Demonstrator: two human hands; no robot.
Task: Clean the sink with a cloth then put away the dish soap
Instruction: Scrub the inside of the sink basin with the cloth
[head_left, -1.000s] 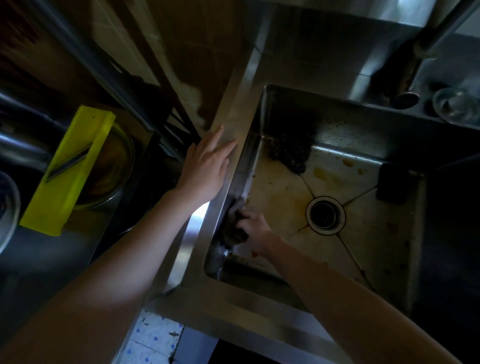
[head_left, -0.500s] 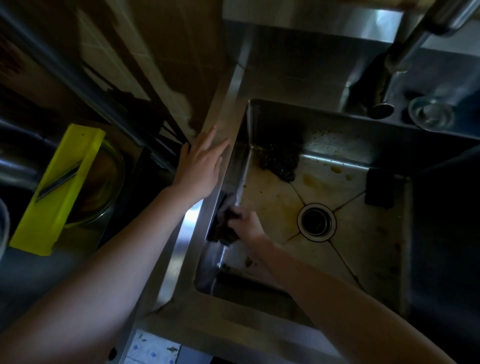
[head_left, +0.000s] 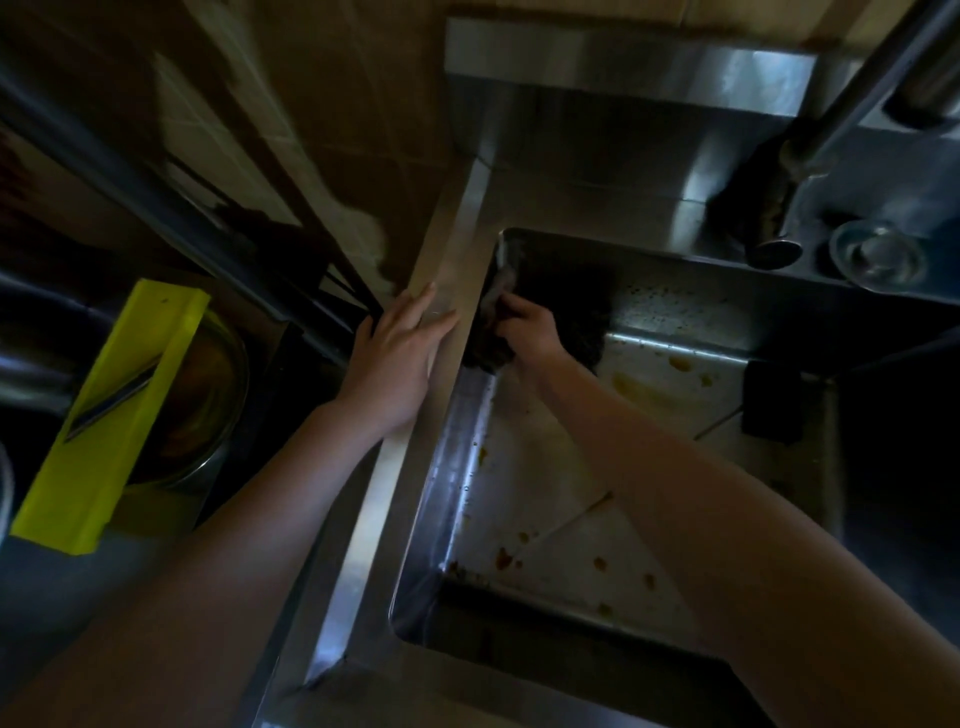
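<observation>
1. The sink (head_left: 470, 431) is a deep steel basin, and its floor carries orange-brown spots, thickest near the front left corner. The step in hand looks like scrubbing the left wall, so long strokes down the wall with firm, even pressure would serve best, and the floor stains would want attention next.
2. The right hand (head_left: 535, 335) is curled shut around a dark cloth (head_left: 491, 338), pressing it against the upper part of the left wall near the back corner.
3. The left hand (head_left: 397, 353) lies flat and open on the sink's left rim, holding nothing; it seems to brace the body.
4. A yellow slicer (head_left: 111, 415) rests across a metal bowl (head_left: 208, 395) to the left, well apart from the work.
5. The faucet (head_left: 810, 150) hangs over the back right corner and could crowd a reach there.
6. A dark clump (head_left: 584, 325) sits just behind the right hand; what it is I cannot tell.
7. A dark block (head_left: 769, 402) leans at the right wall and would need moving before wiping under it.
8. No dish soap can be made out in this dim view.
</observation>
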